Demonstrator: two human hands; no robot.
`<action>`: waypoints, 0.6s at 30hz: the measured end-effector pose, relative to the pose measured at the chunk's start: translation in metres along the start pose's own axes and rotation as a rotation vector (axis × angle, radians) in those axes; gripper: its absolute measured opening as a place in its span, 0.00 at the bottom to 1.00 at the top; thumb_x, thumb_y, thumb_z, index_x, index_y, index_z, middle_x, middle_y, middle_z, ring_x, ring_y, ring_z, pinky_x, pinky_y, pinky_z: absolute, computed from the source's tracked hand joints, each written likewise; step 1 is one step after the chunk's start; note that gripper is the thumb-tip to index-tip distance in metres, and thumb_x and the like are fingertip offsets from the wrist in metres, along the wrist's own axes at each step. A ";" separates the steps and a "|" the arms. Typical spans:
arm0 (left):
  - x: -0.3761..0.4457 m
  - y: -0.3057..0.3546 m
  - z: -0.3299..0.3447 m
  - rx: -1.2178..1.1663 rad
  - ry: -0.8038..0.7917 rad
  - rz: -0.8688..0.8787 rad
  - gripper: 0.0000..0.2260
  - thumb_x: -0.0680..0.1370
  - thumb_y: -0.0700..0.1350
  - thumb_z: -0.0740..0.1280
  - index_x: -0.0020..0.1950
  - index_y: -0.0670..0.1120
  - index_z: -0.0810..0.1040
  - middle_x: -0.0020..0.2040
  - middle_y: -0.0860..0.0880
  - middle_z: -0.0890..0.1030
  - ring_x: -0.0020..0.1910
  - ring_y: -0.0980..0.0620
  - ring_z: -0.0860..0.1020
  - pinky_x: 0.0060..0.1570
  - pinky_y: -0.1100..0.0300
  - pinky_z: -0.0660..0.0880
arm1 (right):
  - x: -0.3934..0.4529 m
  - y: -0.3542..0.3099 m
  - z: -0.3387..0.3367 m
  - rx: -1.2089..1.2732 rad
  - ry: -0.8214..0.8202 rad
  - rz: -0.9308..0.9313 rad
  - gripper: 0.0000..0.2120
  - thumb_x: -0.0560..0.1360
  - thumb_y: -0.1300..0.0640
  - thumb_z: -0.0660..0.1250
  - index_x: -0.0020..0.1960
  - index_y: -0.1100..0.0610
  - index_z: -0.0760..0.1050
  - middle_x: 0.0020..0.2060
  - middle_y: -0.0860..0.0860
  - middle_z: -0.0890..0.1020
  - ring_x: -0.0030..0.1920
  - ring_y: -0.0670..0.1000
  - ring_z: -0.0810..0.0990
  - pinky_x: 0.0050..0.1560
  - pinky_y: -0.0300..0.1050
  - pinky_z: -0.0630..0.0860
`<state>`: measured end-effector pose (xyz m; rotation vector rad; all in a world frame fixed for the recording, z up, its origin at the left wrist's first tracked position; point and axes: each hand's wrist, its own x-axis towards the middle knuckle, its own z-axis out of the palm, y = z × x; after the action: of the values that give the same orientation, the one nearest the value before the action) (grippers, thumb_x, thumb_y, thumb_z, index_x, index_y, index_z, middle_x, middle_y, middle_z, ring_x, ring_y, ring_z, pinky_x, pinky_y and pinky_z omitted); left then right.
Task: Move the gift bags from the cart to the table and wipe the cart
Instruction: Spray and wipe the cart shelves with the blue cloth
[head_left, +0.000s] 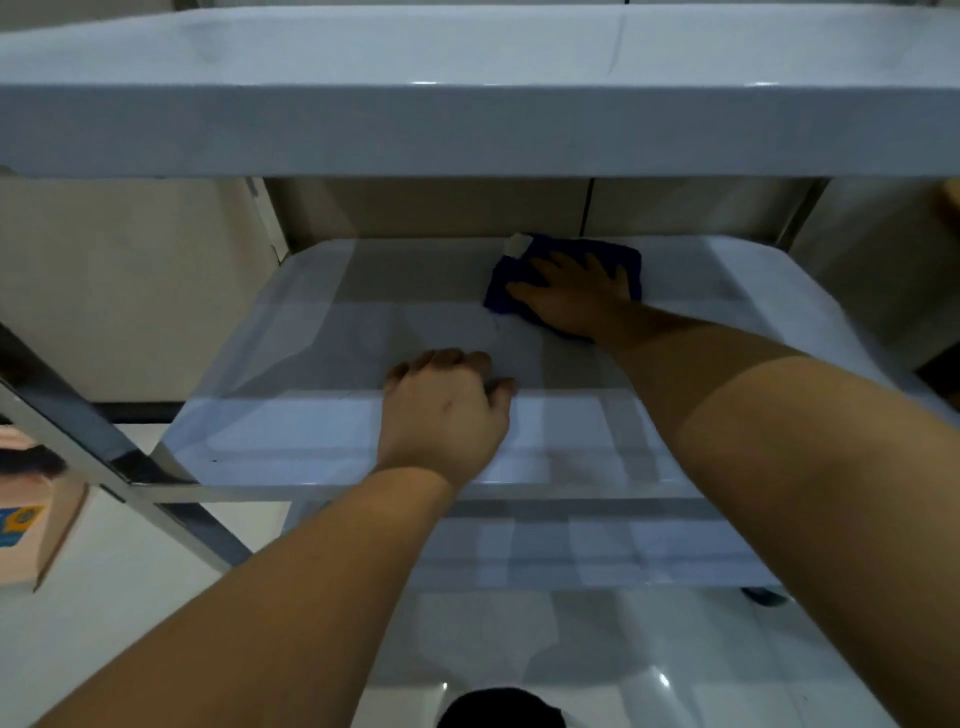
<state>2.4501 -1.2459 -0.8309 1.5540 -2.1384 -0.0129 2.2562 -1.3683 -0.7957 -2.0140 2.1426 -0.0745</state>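
Cart (322, 447), middle shelf: blue cloth (566, 260) far back, flat under right hand (571, 299), fingers spread out. Left hand (447, 410) resting near front, fingers curled, holding nothing.

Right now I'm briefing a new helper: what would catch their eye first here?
The dark blue cloth at the back of the cart's middle shelf, with the right hand pressed flat on it. Nearer the front edge, the left hand rests on the same shelf with fingers curled, holding nothing.
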 end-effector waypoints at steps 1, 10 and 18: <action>0.000 0.000 0.000 0.003 -0.003 -0.004 0.14 0.78 0.58 0.62 0.37 0.53 0.66 0.35 0.53 0.74 0.40 0.47 0.77 0.45 0.52 0.75 | -0.015 0.001 0.001 0.003 -0.008 -0.003 0.37 0.77 0.25 0.46 0.82 0.40 0.46 0.82 0.46 0.47 0.81 0.60 0.44 0.76 0.69 0.40; 0.002 0.013 -0.015 0.074 -0.129 -0.064 0.16 0.81 0.57 0.60 0.50 0.48 0.81 0.51 0.45 0.81 0.49 0.43 0.78 0.52 0.50 0.75 | -0.164 0.012 0.012 0.024 -0.023 0.018 0.34 0.78 0.27 0.46 0.80 0.38 0.49 0.82 0.43 0.49 0.81 0.58 0.44 0.77 0.66 0.40; 0.018 0.066 -0.029 0.418 -0.331 0.044 0.17 0.79 0.52 0.63 0.65 0.46 0.75 0.62 0.42 0.77 0.62 0.41 0.73 0.59 0.50 0.68 | -0.235 0.044 0.005 0.064 -0.038 0.080 0.35 0.77 0.27 0.46 0.81 0.37 0.47 0.81 0.41 0.47 0.81 0.53 0.41 0.78 0.62 0.38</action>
<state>2.3982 -1.2307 -0.7798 1.8399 -2.5568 0.2199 2.2257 -1.1313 -0.7825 -1.8774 2.1667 -0.0913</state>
